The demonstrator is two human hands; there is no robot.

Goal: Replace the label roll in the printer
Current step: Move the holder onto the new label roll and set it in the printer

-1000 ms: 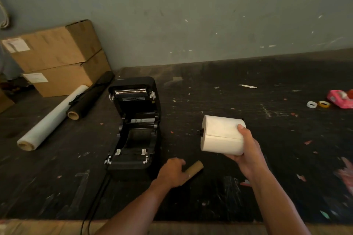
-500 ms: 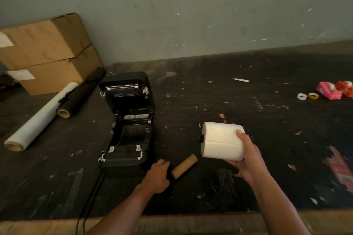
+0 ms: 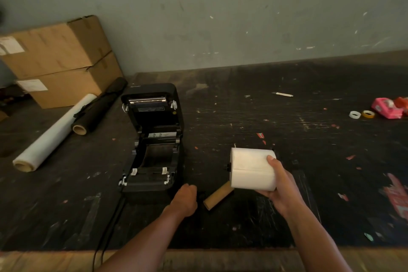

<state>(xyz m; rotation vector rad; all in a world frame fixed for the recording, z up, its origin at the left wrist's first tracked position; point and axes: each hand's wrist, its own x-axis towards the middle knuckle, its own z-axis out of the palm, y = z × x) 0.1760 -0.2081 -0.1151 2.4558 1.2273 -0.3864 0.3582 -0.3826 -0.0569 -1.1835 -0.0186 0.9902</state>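
The black label printer (image 3: 154, 99) stands on the dark table with its lid swung up; its roll bay (image 3: 157, 157) is empty. My right hand (image 3: 281, 190) grips a full white label roll (image 3: 250, 166) from the right and underneath, holding it above the table to the right of the printer, with a black spindle end poking out of its left side. An empty brown cardboard core (image 3: 217, 197) lies on the table below the roll. My left hand (image 3: 185, 200) rests with curled fingers by the printer's front right corner, just left of the core and apart from it.
Two stacked cardboard boxes (image 3: 59, 62) sit at the back left, with a white film roll (image 3: 53, 132) and a black roll (image 3: 99, 106) lying before them. Two tape rings (image 3: 355, 115) and a pink dispenser (image 3: 386, 108) lie at far right. The printer's cable (image 3: 106, 238) runs over the front edge.
My left hand let go of the cardboard core, which now lies on the table, and drew back left toward the printer. The right hand still holds the roll, slightly lower.
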